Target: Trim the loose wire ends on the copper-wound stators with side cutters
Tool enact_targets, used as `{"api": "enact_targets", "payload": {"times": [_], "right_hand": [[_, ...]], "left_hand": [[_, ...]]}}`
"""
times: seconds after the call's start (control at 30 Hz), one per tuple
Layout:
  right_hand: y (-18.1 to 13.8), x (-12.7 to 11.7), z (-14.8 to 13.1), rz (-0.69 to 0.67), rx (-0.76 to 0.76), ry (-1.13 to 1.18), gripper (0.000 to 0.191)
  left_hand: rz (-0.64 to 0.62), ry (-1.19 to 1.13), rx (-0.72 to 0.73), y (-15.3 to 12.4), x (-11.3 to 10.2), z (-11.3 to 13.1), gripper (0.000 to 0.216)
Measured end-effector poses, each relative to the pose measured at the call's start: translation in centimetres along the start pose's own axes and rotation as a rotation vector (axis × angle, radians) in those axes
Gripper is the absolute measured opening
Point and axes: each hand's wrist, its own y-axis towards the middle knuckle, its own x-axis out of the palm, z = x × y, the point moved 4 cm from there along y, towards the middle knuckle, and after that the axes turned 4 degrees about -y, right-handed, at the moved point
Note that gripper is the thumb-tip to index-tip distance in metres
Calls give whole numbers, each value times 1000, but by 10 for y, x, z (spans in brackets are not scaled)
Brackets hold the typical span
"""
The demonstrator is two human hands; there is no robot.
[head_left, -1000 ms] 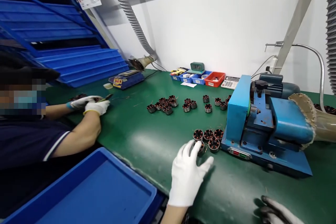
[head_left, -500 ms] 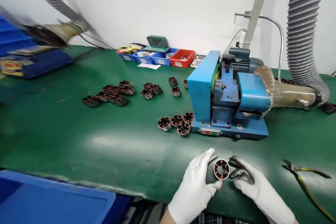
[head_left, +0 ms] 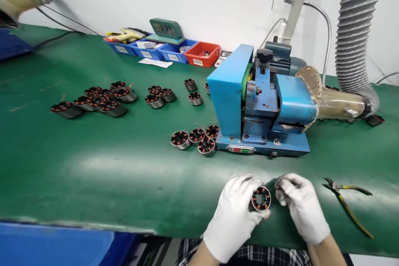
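Observation:
My left hand [head_left: 232,216], in a white glove, is closed around a motor stator [head_left: 255,204], a metal ring with black and copper windings inside. Its round opening faces up towards me, and a thin wire end shows near my thumb. Just right of the ring is my right hand [head_left: 301,205], also gloved, with dark-stained fingertips pinched together. Whatever those fingertips hold, if anything, is too small to make out. Diagonal cutters [head_left: 334,187] with yellow-green handles lie apart on the green table to the right.
A blue belt-sanding machine [head_left: 230,99] stands behind my hands, joined to a grey duct hose [head_left: 357,37]. Several stators [head_left: 181,140] sit left of it, with a larger cluster [head_left: 114,109] farther left. Small bins [head_left: 202,55] and a digital clock [head_left: 166,29] line the wall.
My view has shifted, so the bench things appear farther left. My right fingers have closed from a loose curl into a pinch. My left fingers wrap more closely round the stator.

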Motion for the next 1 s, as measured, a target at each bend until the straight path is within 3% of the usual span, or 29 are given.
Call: {"api": "enact_targets", "payload": {"times": [0.2, 0.3, 0.37, 0.43, 0.53, 0.6, 0.67, 0.83, 1.0], "right_hand": [[9, -58, -13, 297, -82, 248, 24], [3, -51, 0, 162, -31, 183, 39], [-5, -31, 10, -17, 3, -34, 56], [-10, -10, 16, -86, 1, -326, 63], [-9, 10, 12, -31, -14, -555, 40], [-5, 15, 8, -37, -16, -548, 17], [-3, 13, 5, -52, -14, -517, 6], [-8, -4, 12, -23, 90, -468, 21], [-18, -9, 17, -45, 146, -476, 19]], "left_hand": [[11, -12, 12, 0, 1, 1, 54], [10, 12, 33, -1, 2, 0, 58], [-9, 16, 39, -1, 3, -1, 62], [-34, 8, 52, -1, 5, -3, 62], [-43, 8, 71, -1, 5, -4, 58], [-42, 3, 59, 0, 5, -4, 58], [-31, -19, 36, 1, 5, -3, 57], [-16, -78, -21, 4, 3, 1, 45], [-7, -90, -38, 4, 2, 3, 35]]}}
